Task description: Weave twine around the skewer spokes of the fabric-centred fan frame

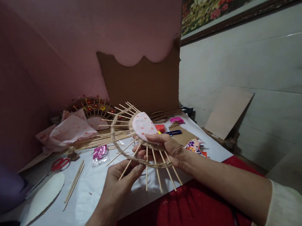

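Both hands hold up a handmade stick craft (pixel 131 135): a pink cloth-covered oval centre with thin wooden skewers fanning outward and a jute cord ring woven round them. My right hand (pixel 168 146) grips it from behind at the pink centre, fingers curled on the rim. My left hand (pixel 121 178) pinches one skewer at the lower left edge of the ring. The piece hangs above the white sheet (pixel 69 213) on the table.
Red-handled scissors (pixel 58 164), loose skewers (pixel 74 182), a cream oval cutout (pixel 45 196), a pink packet (pixel 100 152), pink spotted cloth (pixel 66 132), a skewer bundle (pixel 100 139) and another decorated fan (pixel 93 110) lie around. Pink and brown cardboard (pixel 142 80) stands behind. Red tablecloth (pixel 178 215) is nearest me.
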Available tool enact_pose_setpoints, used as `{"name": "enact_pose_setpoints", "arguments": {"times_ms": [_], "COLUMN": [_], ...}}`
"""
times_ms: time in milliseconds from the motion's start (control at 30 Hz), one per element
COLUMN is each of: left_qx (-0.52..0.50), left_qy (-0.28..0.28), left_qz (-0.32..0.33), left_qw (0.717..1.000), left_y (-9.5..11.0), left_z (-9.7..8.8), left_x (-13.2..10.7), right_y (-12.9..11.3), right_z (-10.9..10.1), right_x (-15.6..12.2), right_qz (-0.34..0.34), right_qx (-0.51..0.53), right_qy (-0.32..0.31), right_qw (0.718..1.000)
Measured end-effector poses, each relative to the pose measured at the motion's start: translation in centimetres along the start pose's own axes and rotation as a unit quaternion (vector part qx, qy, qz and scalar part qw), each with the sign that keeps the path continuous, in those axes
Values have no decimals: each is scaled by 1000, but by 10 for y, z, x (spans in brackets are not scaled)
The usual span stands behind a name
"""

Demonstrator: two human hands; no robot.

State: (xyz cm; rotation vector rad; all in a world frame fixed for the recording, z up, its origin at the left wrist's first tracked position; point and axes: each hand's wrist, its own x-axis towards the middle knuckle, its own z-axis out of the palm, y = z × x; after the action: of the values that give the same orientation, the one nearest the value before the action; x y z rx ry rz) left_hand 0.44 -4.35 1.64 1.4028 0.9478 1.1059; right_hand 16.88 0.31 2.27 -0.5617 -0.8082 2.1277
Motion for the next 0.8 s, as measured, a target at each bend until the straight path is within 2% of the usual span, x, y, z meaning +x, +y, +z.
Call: {"name": "enact_pose_setpoints", "arguments": {"times_ms": [333,533,800], "left_qx": [-16,-10,21], "left_qy": [4,12,52], "left_qz": [-2,10,16], "left_qw": [1000,1000,998], "left_y": [1,3,4], "left_z": [1,0,-2], "left_x": [-1,-1,-2], "right_y": [-1,-1,2], "right_z": [-3,-3,-2], "right_x": [-1,-4,-3], "right_qz": [17,-14,-46], "right_qx": [10,-5,-39], "right_qy": [-32,-105,-110], "right_qw": [999,994,992]}}
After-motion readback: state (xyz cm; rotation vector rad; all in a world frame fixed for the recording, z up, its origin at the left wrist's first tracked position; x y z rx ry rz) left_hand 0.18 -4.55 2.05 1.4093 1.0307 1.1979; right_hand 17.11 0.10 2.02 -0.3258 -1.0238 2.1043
